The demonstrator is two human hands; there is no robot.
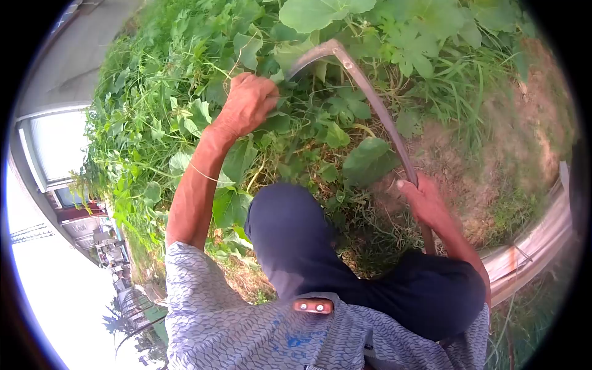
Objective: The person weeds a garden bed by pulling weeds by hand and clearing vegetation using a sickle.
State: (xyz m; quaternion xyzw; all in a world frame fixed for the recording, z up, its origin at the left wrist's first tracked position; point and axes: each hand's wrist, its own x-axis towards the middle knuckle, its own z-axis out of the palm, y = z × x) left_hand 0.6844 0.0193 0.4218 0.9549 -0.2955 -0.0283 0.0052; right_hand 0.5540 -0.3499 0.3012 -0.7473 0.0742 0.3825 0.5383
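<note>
My right hand [425, 202] is wrapped around the long, curved wooden handle of a sickle [377, 105]. Its curved metal blade points left from the top of the handle, with the tip among leaves close to my left hand [248, 103]. That hand is closed in a fist over the greenery, and a thin vine stem [239, 57] sticks out above it. What lies inside the fist is mostly hidden. Broad-leaved vines [302, 123] and grass surround both the fist and the blade. A large leaf [370, 161] hangs left of my right hand.
My bent knees [290, 228] are close to the plants. Bare soil with dry grass [459, 166] lies to the right, bordered by a pale wooden beam [524, 246]. At the left stands a grey building wall [61, 68] with a window [60, 145].
</note>
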